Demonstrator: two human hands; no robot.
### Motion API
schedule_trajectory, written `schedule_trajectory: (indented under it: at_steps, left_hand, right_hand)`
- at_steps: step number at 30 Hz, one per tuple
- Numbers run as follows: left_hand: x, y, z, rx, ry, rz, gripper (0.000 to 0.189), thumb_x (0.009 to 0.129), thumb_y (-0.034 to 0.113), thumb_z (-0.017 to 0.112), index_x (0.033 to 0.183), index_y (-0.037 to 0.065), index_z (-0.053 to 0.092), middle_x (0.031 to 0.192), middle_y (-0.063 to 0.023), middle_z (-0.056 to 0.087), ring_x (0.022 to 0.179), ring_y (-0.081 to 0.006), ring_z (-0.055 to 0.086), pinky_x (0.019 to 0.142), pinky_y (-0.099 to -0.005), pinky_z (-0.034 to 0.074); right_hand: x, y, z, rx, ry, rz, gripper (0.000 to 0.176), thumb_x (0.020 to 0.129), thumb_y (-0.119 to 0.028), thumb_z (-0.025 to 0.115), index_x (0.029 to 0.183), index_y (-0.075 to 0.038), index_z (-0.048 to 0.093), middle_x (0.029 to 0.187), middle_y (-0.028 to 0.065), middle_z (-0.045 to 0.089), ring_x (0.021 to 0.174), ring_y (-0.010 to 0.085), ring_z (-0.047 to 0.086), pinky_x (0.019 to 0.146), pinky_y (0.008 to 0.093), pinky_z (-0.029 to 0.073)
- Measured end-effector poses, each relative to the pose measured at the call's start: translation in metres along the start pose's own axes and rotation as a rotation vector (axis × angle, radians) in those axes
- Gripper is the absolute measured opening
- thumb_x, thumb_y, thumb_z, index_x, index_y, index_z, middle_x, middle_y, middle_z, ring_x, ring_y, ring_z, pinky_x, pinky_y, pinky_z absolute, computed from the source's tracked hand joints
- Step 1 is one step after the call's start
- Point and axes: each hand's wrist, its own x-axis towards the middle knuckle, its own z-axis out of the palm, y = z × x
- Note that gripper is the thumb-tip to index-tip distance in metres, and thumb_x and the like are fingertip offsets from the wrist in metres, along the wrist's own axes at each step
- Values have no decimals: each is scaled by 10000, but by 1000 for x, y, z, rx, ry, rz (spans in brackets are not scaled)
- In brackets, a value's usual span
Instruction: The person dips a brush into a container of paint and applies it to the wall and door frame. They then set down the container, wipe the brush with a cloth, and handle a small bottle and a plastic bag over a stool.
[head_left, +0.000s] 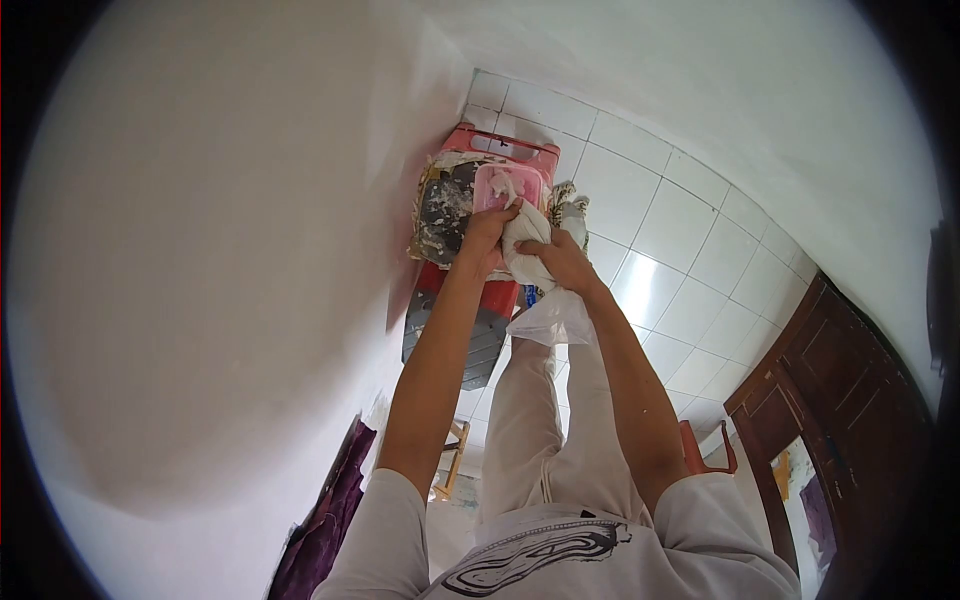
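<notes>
Both my hands grip a plastic bag (528, 225) with a thick white filling. My left hand (484, 238) is closed at its upper left part, the thumb near the bag's far end. Farther down on the right, my right hand (565, 262) wraps the bag's side. Below the hands hangs the loose, see-through part of the bag. Just beyond my left hand is a pink plastic container (480, 186), with a whitish lump (507, 184) in it at the bag's far end. Under and left of the container lies a dark surface (445, 215) smeared with white.
A red plastic chair or stool (550, 156) stands beneath these things, close to the wall (250, 250) on the left. A dark grey ridged object (480, 345) sits nearer me. White floor tiles (620, 195) extend right, towards a brown wooden door (850, 380).
</notes>
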Motion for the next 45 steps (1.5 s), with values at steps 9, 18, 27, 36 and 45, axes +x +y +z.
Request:
schedule_trajectory:
  at_steps: [9,18,27,36,45]
  left_hand:
    - [-2,4,7,-89,115,-140,256,884,210,678,1037,10,634,989,-117,673,881,-259,667,768,-397,553]
    - [-2,8,10,-54,217,-63,203,850,127,703,1009,5,667,940,-99,669,828,-231,658,739,-370,545]
    - [2,10,5,166,293,84,172,846,117,696,935,-31,696,877,-86,671,728,-180,631,647,-326,507]
    - [5,7,5,505,377,280,308,776,217,721,920,-56,717,823,-151,700,727,-210,649,683,-317,493]
    - [1,10,9,715,423,328,309,829,255,664,923,-35,712,772,-157,692,705,-244,650,680,-348,484]
  right_hand:
    - [-2,1,4,104,-28,43,437,786,-296,683,1066,37,648,964,134,660,852,206,641,776,307,493]
    - [0,10,14,86,11,87,469,786,-320,676,1076,47,646,943,145,667,838,217,642,770,308,492]
    - [-16,-12,21,96,57,132,450,788,-323,685,1030,55,651,890,148,663,755,201,629,694,317,485]
    - [1,18,34,34,137,73,530,757,-380,669,961,106,620,904,284,650,893,384,641,790,420,470]
    - [-19,-12,37,144,120,-26,442,798,-297,633,1058,60,615,930,246,669,894,342,656,798,404,472]
